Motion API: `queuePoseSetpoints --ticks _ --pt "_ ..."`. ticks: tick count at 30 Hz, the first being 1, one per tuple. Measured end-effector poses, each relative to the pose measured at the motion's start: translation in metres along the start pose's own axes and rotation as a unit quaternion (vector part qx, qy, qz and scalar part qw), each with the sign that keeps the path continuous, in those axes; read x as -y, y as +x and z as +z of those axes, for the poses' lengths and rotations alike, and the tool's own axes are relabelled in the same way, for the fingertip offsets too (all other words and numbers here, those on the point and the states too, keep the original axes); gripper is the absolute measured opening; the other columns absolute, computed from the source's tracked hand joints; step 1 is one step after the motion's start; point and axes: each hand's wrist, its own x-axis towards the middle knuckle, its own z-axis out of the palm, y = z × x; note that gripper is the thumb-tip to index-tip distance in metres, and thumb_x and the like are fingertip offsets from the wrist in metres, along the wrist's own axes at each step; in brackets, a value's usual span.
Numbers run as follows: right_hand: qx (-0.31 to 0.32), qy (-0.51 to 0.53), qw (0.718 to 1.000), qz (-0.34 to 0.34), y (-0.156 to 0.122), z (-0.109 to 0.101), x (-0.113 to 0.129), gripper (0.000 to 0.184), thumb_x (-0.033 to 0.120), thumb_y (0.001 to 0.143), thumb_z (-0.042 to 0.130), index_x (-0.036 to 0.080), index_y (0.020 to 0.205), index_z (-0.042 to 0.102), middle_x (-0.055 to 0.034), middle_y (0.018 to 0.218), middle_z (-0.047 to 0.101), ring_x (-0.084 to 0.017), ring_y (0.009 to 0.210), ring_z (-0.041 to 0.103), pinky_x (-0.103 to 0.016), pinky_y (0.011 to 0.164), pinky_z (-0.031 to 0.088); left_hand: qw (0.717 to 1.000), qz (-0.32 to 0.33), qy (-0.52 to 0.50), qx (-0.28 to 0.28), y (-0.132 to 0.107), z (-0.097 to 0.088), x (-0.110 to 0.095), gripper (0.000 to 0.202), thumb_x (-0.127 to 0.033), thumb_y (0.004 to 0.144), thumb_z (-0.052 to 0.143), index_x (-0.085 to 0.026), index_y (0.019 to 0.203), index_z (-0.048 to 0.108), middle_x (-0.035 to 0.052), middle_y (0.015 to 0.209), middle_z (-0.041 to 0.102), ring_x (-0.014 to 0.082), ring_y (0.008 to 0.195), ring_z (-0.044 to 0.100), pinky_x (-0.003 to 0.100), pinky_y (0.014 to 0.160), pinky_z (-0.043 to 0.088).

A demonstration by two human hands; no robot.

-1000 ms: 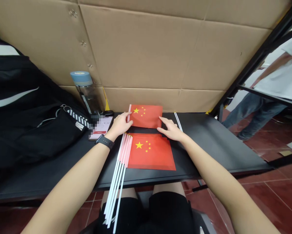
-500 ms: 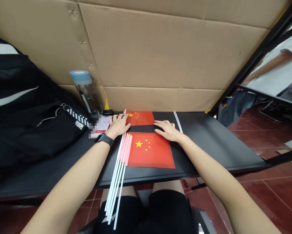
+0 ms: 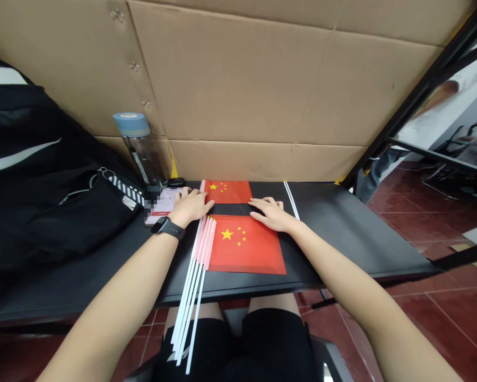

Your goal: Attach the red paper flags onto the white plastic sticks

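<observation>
Both hands (image 3: 189, 207) lie palm-down, flanking a red flag (image 3: 227, 191).

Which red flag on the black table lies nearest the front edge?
The front stack of flags, its white sticks hanging past the table; the other flag lies farther back.

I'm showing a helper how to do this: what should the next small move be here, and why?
Probably lift the upper flag by its stick and lay it on the stack of flags. The left hand is right beside that stick, the right hand is at the flag's other edge, and only a narrow strip of black table separates the flag from the stack.
</observation>
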Motion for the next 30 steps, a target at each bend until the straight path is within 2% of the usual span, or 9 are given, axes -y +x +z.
queuePoseSetpoints --ticks 7,11,16,18,19,21,23,26,30 --pt "0.0 0.003 1.0 -0.003 0.003 0.003 -0.004 0.06 0.06 0.107 0.036 0.036 0.161 0.047 -0.0068 0.17 0.042 -0.04 0.148 0.038 -0.064 0.112 0.035 1.0 -0.009 -0.013 -0.02 0.001 0.004 0.004 0.063 -0.059 0.097 0.042 -0.018 0.134 0.072 0.023 0.145 0.063 0.053 0.132 0.046 0.071 0.105 0.038" --pt "-0.005 -0.002 1.0 -0.003 0.003 0.004 -0.005 0.059 0.06 0.107 0.037 0.036 0.16 0.048 -0.0071 0.171 0.041 -0.042 0.149 0.036 -0.065 0.112 0.034 1.0 -0.008 0.004 -0.008 0.001 0.004 0.003 0.06 -0.057 0.099 0.042 -0.016 0.131 0.072 0.0215 0.145 0.064 0.051 0.134 0.046 0.067 0.108 0.038" --pt "-0.024 -0.011 0.999 -0.041 0.0 0.001 0.002 0.055 0.059 0.106 0.043 0.032 0.151 0.057 -0.0112 0.17 0.041 -0.04 0.152 0.032 -0.063 0.114 0.033 1.0 -0.012 -0.013 -0.005 -0.001 -0.002 0.001 0.065 -0.057 0.101 0.042 -0.015 0.147 0.061 0.0212 0.155 0.056 0.0511 0.139 0.042 0.067 0.109 0.036" --pt "-0.019 0.001 0.997 -0.072 -0.003 -0.002 0.006 0.051 0.061 0.102 0.053 0.031 0.142 0.064 -0.0122 0.165 0.045 -0.039 0.15 0.035 -0.062 0.114 0.032 0.999 0.026 -0.022 -0.016 0.0 -0.008 0.003 0.061 -0.056 0.099 0.048 -0.019 0.146 0.063 0.0186 0.154 0.057 0.0481 0.138 0.044 0.063 0.11 0.036" --pt "-0.016 0.011 0.996 -0.083 -0.004 -0.003 0.009 0.049 0.062 0.099 0.059 0.031 0.136 0.067 -0.0126 0.161 0.048 -0.039 0.147 0.037 -0.061 0.113 0.033 0.997 0.068 -0.03 -0.011 0.001 -0.012 0.004 0.055 -0.054 0.097 0.053 -0.022 0.139 0.068 0.0161 0.15 0.061 0.0448 0.136 0.047 0.059 0.111 0.037" --pt "-0.014 0.034 0.995 -0.094 -0.007 -0.007 0.013 0.044 0.062 0.092 0.07 0.029 0.121 0.07 -0.0128 0.15 0.055 -0.037 0.14 0.043 -0.058 0.111 0.035 0.983 0.171 -0.056 0.023 0.002 -0.018 0.007 0.04 -0.052 0.092 0.063 -0.027 0.118 0.078 0.0094 0.139 0.069 0.0371 0.13 0.054 0.048 0.112 0.038" --pt "-0.007 0.051 0.994 -0.094 -0.01 -0.009 0.015 0.04 0.061 0.086 0.079 0.027 0.106 0.071 -0.0116 0.138 0.058 -0.035 0.132 0.048 -0.056 0.109 0.037 0.964 0.242 -0.077 0.075 0.002 -0.023 0.01 0.03 -0.052 0.085 0.072 -0.031 0.104 0.082 0.0044 0.131 0.073 0.0326 0.125 0.058 0.042 0.11 0.039" --pt "0.018 0.053 0.995 -0.087 -0.012 -0.011 0.014 0.042 0.06 0.079 0.086 0.025 0.097 0.07 -0.0101 0.128 0.059 -0.034 0.126 0.05 -0.053 0.107 0.037 0.959 0.248 -0.076 0.118 0.002 -0.024 0.012 0.027 -0.051 0.077 0.081 -0.035 0.098 0.083 0.0018 0.126 0.075 0.0317 0.12 0.062 0.04 0.106 0.041" --pt "0.02 0.049 0.995 -0.079 -0.011 -0.011 0.009 0.042 0.059 0.079 0.087 0.025 0.097 0.072 -0.0097 0.126 0.059 -0.034 0.124 0.05 -0.051 0.105 0.038 0.958 0.239 -0.088 0.132 0.002 -0.023 0.013 0.029 -0.055 0.072 0.084 -0.035 0.093 0.084 0.0018 0.123 0.077 0.0314 0.116 0.064 0.04 0.105 0.043"
